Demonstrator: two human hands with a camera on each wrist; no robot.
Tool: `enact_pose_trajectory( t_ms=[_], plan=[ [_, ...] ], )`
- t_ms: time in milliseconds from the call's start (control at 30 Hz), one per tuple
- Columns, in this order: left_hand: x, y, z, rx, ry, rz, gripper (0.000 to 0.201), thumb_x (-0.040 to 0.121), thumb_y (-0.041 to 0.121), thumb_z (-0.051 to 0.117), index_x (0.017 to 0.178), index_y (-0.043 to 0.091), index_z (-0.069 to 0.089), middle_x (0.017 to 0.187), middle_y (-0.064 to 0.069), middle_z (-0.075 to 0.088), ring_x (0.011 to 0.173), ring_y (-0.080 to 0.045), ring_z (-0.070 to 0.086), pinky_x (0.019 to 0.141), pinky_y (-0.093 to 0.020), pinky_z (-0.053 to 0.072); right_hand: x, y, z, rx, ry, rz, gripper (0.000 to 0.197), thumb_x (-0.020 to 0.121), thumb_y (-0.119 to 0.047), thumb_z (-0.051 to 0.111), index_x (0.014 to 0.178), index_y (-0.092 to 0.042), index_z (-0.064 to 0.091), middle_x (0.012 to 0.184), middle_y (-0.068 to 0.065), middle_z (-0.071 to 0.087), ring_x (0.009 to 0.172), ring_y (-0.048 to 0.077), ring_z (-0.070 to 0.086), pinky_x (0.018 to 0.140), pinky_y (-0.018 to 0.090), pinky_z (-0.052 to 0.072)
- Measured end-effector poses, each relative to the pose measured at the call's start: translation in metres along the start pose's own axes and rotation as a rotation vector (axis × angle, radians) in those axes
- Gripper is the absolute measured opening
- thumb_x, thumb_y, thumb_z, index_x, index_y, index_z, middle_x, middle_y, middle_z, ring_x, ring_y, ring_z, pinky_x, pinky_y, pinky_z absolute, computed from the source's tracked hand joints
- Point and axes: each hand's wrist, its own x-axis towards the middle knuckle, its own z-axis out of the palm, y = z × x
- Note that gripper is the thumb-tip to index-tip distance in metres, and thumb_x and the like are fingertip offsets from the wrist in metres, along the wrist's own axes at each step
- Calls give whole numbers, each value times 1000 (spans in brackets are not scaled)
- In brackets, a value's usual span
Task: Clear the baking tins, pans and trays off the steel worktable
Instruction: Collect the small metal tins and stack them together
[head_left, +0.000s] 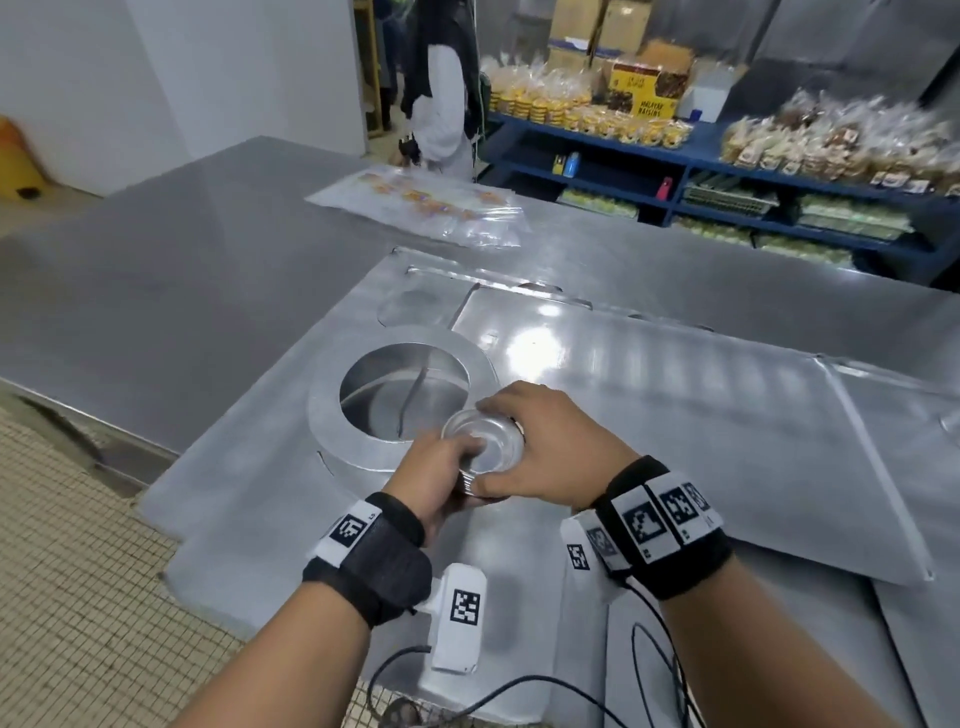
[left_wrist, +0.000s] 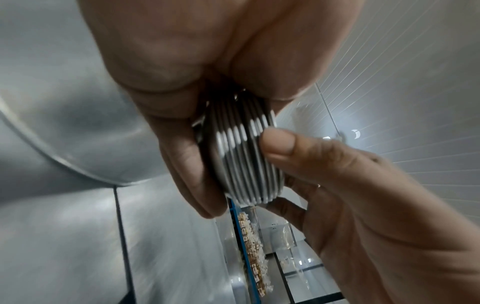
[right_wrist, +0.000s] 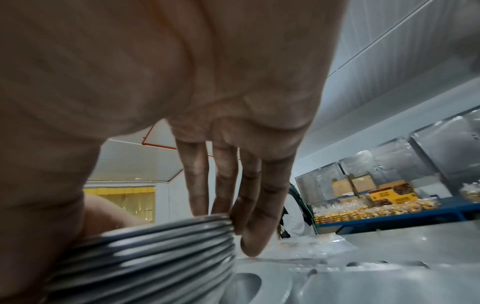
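Observation:
A nested stack of small round tins (head_left: 483, 441) is held above the worktable between both hands. My left hand (head_left: 441, 467) curls under and round its near side, thumb at the top rim. My right hand (head_left: 524, 441) grips the stack from the right, thumb on the rims. The left wrist view shows the stacked rims (left_wrist: 244, 156) side-on, pinched by fingers (left_wrist: 187, 164) of both hands. In the right wrist view the stack (right_wrist: 155, 253) sits under my palm with fingers (right_wrist: 259, 205) over its far edge. A large round cake tin (head_left: 400, 400) stands just behind the stack.
Several flat baking trays (head_left: 649, 395) lie overlapping on the steel worktable (head_left: 156, 291). A pile of clear plastic bags (head_left: 431, 208) lies at the far edge. A person in white (head_left: 441, 104) stands beyond it. Blue shelves (head_left: 727, 171) of packed bread stand at the right.

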Motion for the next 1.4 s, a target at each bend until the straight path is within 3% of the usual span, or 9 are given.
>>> enact_pose_trajectory(
  t_ms=[267,467,533,633,800,933,1100,1267,1400],
  plan=[
    [-28,-61,52,38,-27,-88,34,85,-2,51,115,6,63,95,-18,64,78,-29,64,64,-40,58,-93,29,10,38,32,102,63,64,-54,81,116,-25,63,114,-6,59,104,12,54,91,30,48],
    [-49,-104,84,86,-78,-145,38,81,-5,47,114,7,63,100,-22,63,84,-35,63,74,-55,59,-163,53,14,174,55,170,67,64,-50,86,122,-26,64,115,-7,65,103,8,59,92,30,50],
    [-55,-118,91,88,-95,-166,38,82,-6,47,115,5,63,103,-25,62,87,-39,63,77,-60,57,-185,62,15,257,56,200,66,65,-48,87,123,-27,64,117,-14,66,103,3,60,91,31,52],
    [-62,-136,101,81,-105,-196,37,83,-9,48,115,3,62,105,-28,61,85,-41,63,75,-57,58,-215,80,17,266,39,295,79,66,-49,87,136,-29,56,120,-23,53,103,0,56,89,22,47],
    [-70,-161,120,72,-125,-242,34,85,-12,49,115,1,59,115,-33,59,97,-49,62,75,-58,58,-259,128,30,251,103,460,71,72,-49,82,135,-25,58,134,-10,58,121,9,53,104,30,45],
    [-75,-175,135,122,-106,-248,37,84,-13,49,116,2,60,120,-33,58,101,-50,63,70,-53,60,-287,169,44,75,153,728,54,82,-43,70,132,-25,59,133,-4,60,130,24,41,109,38,37],
    [-79,-183,153,171,-73,-242,38,83,-12,50,117,1,61,121,-34,58,104,-55,61,65,-55,60,-311,192,58,147,118,854,39,84,-31,70,121,-17,66,114,1,70,109,22,62,94,30,48],
    [-77,-185,165,225,-67,-226,36,82,-11,51,113,2,63,110,-27,59,90,-44,61,63,-49,61,-317,199,61,271,115,903,11,82,-21,70,93,-22,67,86,-3,66,81,15,60,66,21,44],
    [-65,-182,172,286,-65,-220,34,81,-9,52,110,2,64,102,-22,60,86,-39,60,69,-52,60,-313,205,62,589,219,992,18,78,-6,79,82,-17,65,91,10,70,73,27,73,61,40,62]
  ],
)
